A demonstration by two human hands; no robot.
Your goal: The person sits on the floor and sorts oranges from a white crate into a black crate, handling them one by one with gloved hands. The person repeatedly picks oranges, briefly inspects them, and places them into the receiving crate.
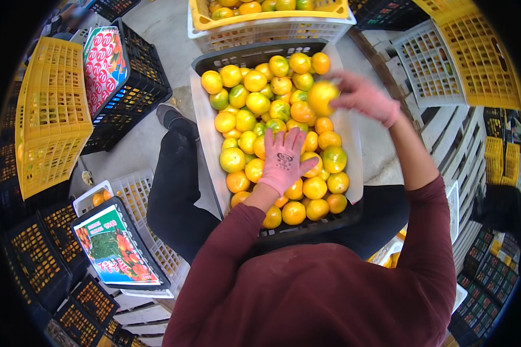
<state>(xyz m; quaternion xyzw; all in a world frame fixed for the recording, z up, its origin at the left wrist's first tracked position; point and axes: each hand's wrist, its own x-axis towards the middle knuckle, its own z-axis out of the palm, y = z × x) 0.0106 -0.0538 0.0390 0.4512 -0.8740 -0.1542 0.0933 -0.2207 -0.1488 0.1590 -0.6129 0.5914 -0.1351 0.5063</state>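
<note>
Before me stands a dark plastic crate (pixel 260 54) with a pale liner (pixel 351 173) along its sides, heaped with yellow-orange and partly green mandarins (pixel 257 103). My left hand (pixel 283 159), in a pink glove bearing dark print, rests palm down on the fruit near the middle, fingers spread. At the crate's upper right, my right hand (pixel 364 97) wears a similar pink glove and is blurred. Its fingers hold one yellow mandarin (pixel 322 98) just above the heap.
Beyond the crate, a yellow crate (pixel 269 21) of mandarins sits on a white crate (pixel 269 37). Left are a yellow crate (pixel 52 117), a black crate (pixel 143 73) with a printed sheet (pixel 104 69), and a printed picture card (pixel 115 247) on a white crate. Slatted pallets (pixel 447 139) lie right.
</note>
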